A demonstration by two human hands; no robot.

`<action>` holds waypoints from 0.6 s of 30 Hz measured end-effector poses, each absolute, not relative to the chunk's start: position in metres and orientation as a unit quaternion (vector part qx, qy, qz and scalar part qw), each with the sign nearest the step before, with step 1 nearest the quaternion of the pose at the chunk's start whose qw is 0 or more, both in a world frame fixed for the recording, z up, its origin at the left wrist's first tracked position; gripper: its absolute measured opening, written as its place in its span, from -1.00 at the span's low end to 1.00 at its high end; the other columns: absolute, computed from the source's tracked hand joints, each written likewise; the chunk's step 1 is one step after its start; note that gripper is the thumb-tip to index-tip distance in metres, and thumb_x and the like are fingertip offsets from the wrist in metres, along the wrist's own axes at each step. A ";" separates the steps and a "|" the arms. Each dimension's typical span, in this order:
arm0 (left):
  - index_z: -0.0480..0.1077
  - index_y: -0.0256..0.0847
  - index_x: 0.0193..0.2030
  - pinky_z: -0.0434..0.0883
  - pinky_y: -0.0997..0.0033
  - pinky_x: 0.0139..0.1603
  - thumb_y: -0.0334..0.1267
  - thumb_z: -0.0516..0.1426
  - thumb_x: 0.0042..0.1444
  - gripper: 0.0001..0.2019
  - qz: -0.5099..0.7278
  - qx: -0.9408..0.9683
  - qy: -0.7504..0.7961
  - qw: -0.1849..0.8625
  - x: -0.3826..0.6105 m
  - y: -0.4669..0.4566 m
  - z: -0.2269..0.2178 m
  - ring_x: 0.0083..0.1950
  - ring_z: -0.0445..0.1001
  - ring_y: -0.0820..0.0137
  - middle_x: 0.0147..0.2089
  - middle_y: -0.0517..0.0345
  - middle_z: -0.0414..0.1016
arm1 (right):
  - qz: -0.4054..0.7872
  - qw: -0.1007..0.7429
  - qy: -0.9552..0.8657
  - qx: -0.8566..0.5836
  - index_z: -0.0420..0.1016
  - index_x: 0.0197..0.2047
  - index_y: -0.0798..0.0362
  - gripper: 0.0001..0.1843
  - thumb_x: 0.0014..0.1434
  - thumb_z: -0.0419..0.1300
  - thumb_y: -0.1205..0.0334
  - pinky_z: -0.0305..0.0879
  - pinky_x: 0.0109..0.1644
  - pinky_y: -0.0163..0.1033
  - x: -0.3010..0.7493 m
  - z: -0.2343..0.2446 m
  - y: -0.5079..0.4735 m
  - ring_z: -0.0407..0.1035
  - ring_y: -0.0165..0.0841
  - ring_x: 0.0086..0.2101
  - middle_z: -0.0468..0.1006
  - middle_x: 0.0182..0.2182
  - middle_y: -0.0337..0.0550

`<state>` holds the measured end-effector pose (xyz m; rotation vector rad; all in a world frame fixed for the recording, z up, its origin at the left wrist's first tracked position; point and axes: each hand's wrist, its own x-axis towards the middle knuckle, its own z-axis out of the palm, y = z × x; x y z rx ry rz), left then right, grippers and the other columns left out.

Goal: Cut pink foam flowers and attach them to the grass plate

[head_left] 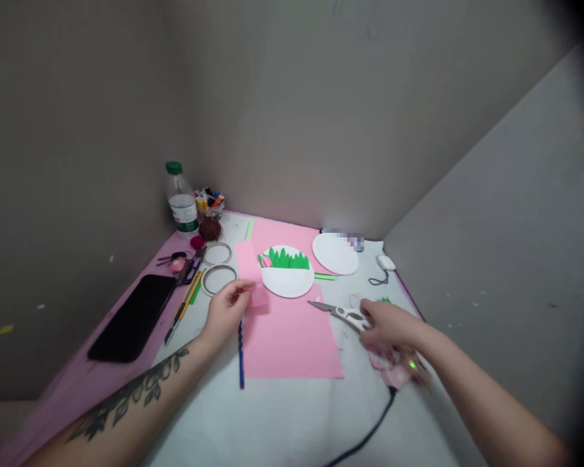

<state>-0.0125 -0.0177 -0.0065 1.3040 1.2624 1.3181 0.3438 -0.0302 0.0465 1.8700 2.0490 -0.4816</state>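
Note:
My left hand point(228, 306) is closed in a pinch on a strip of pink paper point(248, 259), held above a larger pink sheet point(292, 344). In my right hand point(389, 326) are white-handled scissors point(348, 315), their blades pointing left over the sheet's right edge. Between the hands and farther back lies a white paper plate point(289, 283) with a green paper grass fringe point(287, 259) and a small pink paper piece at its left end. Under my right wrist sits a pink corded tool point(394, 376) with a green light, partly hidden.
A second white plate point(335, 254) lies at the back right. A dark blue pencil point(241, 360) borders the pink sheet. On the left are tape rolls point(219, 280), a cutter point(178, 318), a black phone point(133, 318) and a bottle point(182, 207). A black cord point(365, 441) crosses the front.

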 end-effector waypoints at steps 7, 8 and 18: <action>0.48 -0.26 -0.16 0.39 0.37 -0.19 -0.25 0.16 0.03 -0.76 0.523 0.509 0.523 0.440 -0.012 -0.018 0.001 -0.23 0.46 0.35 -0.23 0.05 0.52 | -0.267 0.137 0.744 0.596 0.35 -0.52 0.08 -0.93 -0.07 0.07 0.37 -0.02 -0.45 -0.33 0.367 0.054 -0.034 0.20 -0.40 -0.53 0.39 -0.56 -0.23; 0.47 -0.26 -0.15 0.38 0.39 -0.22 -0.25 0.16 0.03 -0.76 0.523 0.507 0.525 0.440 -0.012 -0.018 0.003 -0.26 0.45 0.36 -0.25 0.07 0.51 | -0.259 0.131 0.748 0.597 0.36 -0.51 0.08 -0.94 -0.08 0.08 0.36 0.00 -0.44 -0.32 0.370 0.054 -0.035 0.21 -0.39 -0.51 0.40 -0.55 -0.22; -0.10 -0.09 0.35 0.37 0.51 -0.20 -0.30 0.15 0.09 -0.28 0.557 0.517 0.408 0.506 -0.003 -0.009 0.058 -0.18 0.43 0.48 -0.15 0.15 0.44 | -0.471 -0.180 0.621 0.600 0.42 -0.35 0.08 -0.77 -0.13 0.25 0.19 0.25 -0.36 -0.26 0.311 0.053 -0.063 0.35 -0.29 -0.38 0.50 -0.36 -0.12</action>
